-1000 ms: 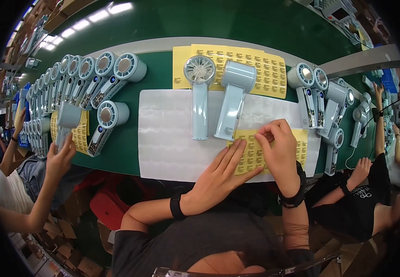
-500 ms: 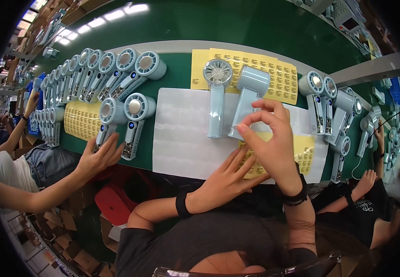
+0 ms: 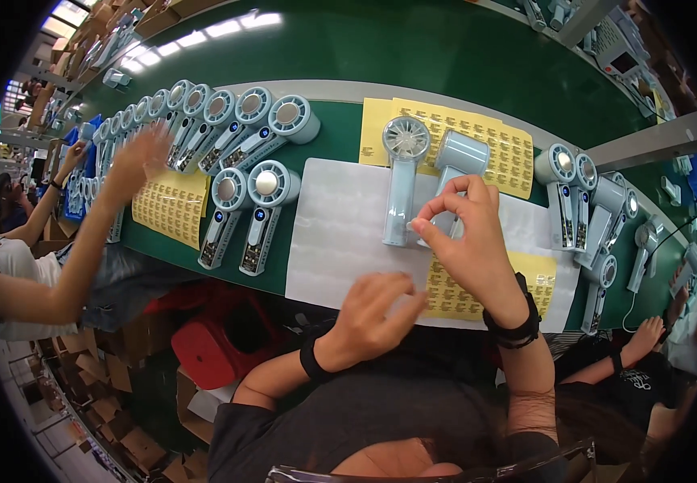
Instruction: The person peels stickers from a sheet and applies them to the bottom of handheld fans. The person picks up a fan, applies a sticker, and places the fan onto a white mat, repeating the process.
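Observation:
My right hand is raised over the white sheet, thumb and forefinger pinched together. Whatever sits in the pinch is too small to make out. Just beyond it a light blue handheld fan lies with its head sideways, its handle partly hidden by my fingers. Left of that lies another fan, its clear finned face up. My left hand hovers at the sheet's near edge, blurred, fingers loosely curled and thumb apart, holding nothing visible. Beside it is a yellow label sheet, partly under my right wrist.
More yellow label sheets lie behind the fans. Fans stand in a row at left, with two nearer ones; others stand at right. A co-worker's arm reaches in at left. A red stool is below.
My left hand has lifted off the label sheet and moved left toward me. My right hand keeps its pinch. The co-worker's hand at left has let go of a fan and swung back toward the row.

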### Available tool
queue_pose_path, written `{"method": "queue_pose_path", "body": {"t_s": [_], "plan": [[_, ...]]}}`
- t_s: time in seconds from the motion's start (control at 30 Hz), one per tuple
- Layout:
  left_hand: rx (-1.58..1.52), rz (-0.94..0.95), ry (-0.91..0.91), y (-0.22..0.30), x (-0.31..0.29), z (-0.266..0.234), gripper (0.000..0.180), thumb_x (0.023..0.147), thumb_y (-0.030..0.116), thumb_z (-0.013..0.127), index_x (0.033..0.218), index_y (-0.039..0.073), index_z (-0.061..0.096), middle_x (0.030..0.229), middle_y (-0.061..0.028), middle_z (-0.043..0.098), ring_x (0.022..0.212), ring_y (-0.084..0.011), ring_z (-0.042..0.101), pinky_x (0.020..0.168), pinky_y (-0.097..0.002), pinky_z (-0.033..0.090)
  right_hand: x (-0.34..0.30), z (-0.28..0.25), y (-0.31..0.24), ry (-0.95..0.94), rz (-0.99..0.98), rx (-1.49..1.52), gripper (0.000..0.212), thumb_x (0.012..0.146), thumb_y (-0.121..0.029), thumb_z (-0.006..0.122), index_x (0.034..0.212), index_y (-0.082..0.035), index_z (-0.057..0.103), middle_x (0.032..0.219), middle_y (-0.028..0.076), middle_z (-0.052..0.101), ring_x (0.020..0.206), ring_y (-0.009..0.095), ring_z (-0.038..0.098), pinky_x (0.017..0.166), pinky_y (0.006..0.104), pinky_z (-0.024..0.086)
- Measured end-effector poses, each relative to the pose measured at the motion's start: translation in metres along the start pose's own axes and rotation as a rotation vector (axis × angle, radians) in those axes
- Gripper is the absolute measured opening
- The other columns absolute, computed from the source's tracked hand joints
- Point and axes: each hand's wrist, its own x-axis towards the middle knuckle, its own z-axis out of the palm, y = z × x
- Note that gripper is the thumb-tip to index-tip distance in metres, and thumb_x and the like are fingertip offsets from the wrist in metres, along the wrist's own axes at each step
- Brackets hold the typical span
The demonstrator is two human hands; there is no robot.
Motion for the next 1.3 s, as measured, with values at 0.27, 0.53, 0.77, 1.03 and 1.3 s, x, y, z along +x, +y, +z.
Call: {"method": "queue_pose_path", "body": {"t_s": [0.27,0.53,0.77,1.03,1.3], "plan": [[0.201,-0.479,0.12,-0.008,0.041,0.005,0.046,0.079,0.006,0.078,0.119,-0.001,0.056,0.107,-0.0152,0.061,0.095,-0.0325,0.062,0.077,-0.0397,0.049,-0.002,-0.029,0.008,0.146,-0.017,0.077,0.014,0.077,-0.016,0.079,0.084,-0.008,0.07,0.102,0.005,0.054,0.103,0.02,0.049,0.093,0.0335,0.038],[-0.046,-0.657,0.221,-0.026,0.047,-0.001,0.034,0.088,0.009,0.073,0.116,-0.004,0.06,0.095,-0.0145,0.065,0.075,-0.0178,0.065,0.063,-0.0286,0.051,-0.011,-0.037,0.007,0.165,-0.019,0.169,0.015,0.078,-0.016,0.078,0.084,-0.006,0.068,0.102,0.005,0.055,0.103,0.02,0.05,0.095,0.0326,0.038],[-0.439,-1.044,0.097,-0.031,0.036,-0.029,0.041,0.09,0.008,0.069,0.126,-0.006,0.056,0.092,-0.015,0.06,0.074,-0.0244,0.062,0.066,-0.0311,0.052,-0.014,-0.024,0.011,0.105,-0.065,0.234,0.014,0.078,-0.015,0.078,0.083,-0.006,0.068,0.102,0.005,0.054,0.105,0.022,0.049,0.095,0.0332,0.039],[0.157,-0.67,0.064,-0.031,0.033,-0.024,0.055,0.085,0.017,0.076,0.13,-0.006,0.054,0.114,-0.0182,0.054,0.095,-0.0297,0.058,0.076,-0.0361,0.051,0.014,0.011,0.001,-0.05,-0.123,0.204,0.013,0.078,-0.014,0.077,0.083,-0.005,0.069,0.103,0.008,0.057,0.108,0.027,0.05,0.097,0.0358,0.039],[0.218,-0.625,0.103,-0.03,0.041,-0.018,0.062,0.076,0.014,0.083,0.129,-0.005,0.056,0.115,-0.0174,0.055,0.098,-0.0311,0.058,0.084,-0.0381,0.049,0.054,0.024,-0.002,-0.37,0.009,0.253,0.015,0.078,-0.014,0.076,0.081,-0.001,0.068,0.098,0.01,0.06,0.091,0.023,0.063,0.082,0.0331,0.051]]}}
